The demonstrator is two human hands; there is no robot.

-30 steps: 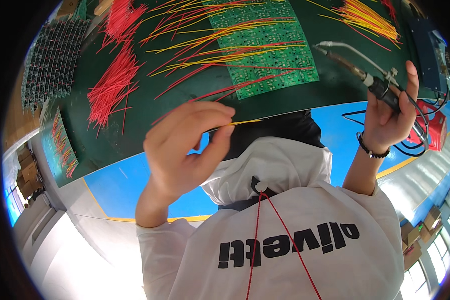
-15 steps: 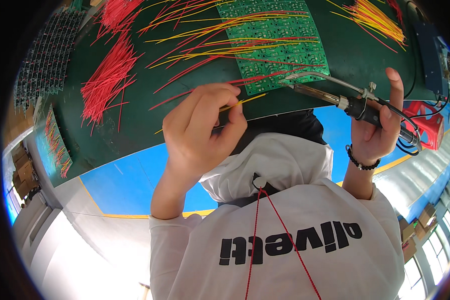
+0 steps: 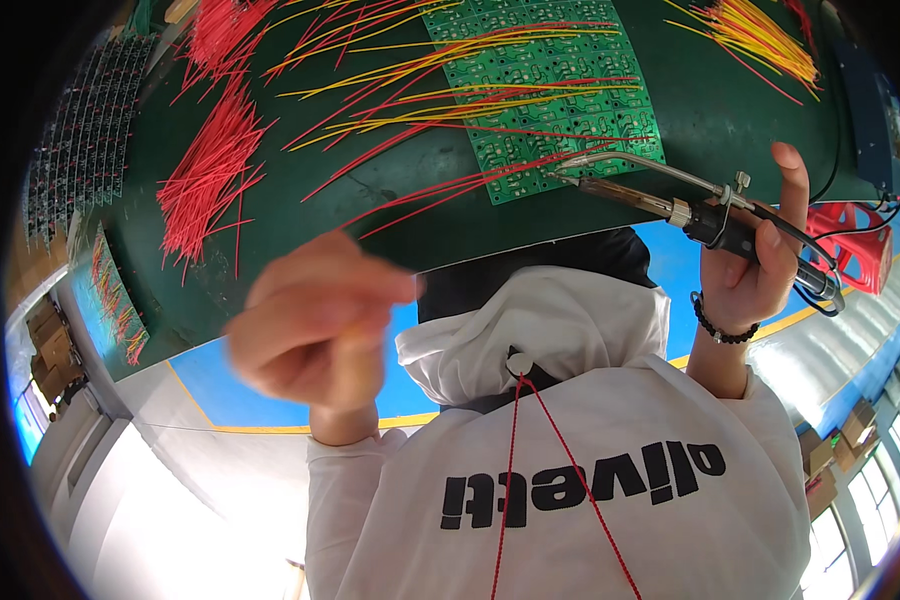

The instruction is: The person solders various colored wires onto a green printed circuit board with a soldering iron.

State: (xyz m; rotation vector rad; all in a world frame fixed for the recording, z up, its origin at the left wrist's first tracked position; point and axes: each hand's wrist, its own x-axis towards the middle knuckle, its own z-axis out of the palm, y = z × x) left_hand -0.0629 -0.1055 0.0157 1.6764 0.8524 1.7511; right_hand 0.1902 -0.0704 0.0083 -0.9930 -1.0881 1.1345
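My right hand (image 3: pixel 755 262) holds a soldering iron (image 3: pixel 715 222) with a black handle, its index finger raised off the grip. A bent metal solder-feed tube (image 3: pixel 650 162) is clamped along the iron. The iron's tip points left, at the lower edge of a green circuit board panel (image 3: pixel 560 60). Red and yellow wires (image 3: pixel 450 100) lie across that panel, their loose ends spreading left over the table. My left hand (image 3: pixel 315 325) is over the table's near edge, smeared by motion. Its fingers look bent, and whether anything is in them cannot be made out.
Piles of red wires (image 3: pixel 205 180) lie on the dark green table (image 3: pixel 370 185) at the left. More yellow and red wires (image 3: pixel 770 45) are at the far right. Stacked dark panels (image 3: pixel 80 130) stand far left. A red plastic stool (image 3: pixel 855 240) is beyond the right hand.
My left hand has moved left and toward me, away from the panel. The yellow wire that was at its fingers no longer shows clearly. My right hand and the iron have barely moved.
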